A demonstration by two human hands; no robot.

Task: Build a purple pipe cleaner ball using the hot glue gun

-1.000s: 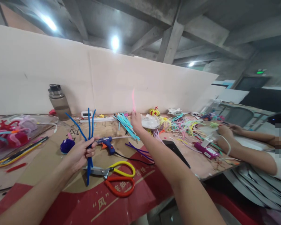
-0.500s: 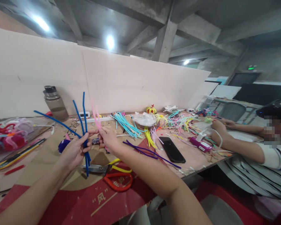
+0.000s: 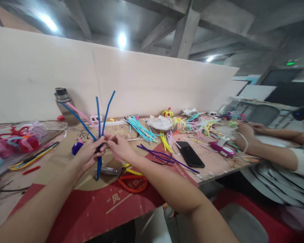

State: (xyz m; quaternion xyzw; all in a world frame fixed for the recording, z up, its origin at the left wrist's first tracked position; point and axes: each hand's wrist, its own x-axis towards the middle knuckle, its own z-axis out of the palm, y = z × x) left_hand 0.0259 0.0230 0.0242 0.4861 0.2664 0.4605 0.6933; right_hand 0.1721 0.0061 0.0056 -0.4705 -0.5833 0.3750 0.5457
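My left hand point(image 3: 92, 151) is closed around several blue pipe cleaners point(image 3: 98, 116), their upper ends fanned out and their lower ends sticking out below the fist. Close beside it, my right hand point(image 3: 118, 145) pinches pink pipe cleaners point(image 3: 82, 116), which slant up and left behind the blue ones. Where pink and blue meet is partly hidden by my fingers. Under my hands lie scissors point(image 3: 133, 182) with red and yellow handles, on a red and brown cardboard sheet point(image 3: 91, 206). A dark purple fuzzy ball point(image 3: 76, 148) sits left of my left hand.
Light-blue pipe cleaners point(image 3: 140, 130), purple pipe cleaners point(image 3: 157, 157) and a black phone point(image 3: 190, 154) lie to the right. A water bottle point(image 3: 67, 111) stands by the white partition point(image 3: 147, 84). At left are a cutter knife point(image 3: 34, 157) and fuzzy pieces. A co-worker's arm point(image 3: 271, 152) reaches in at right.
The pink pipe cleaners have swung from upright, right of the blue ones, to a leftward slant behind them. The blue bundle has turned, one stem now leaning right. The view has shifted slightly.
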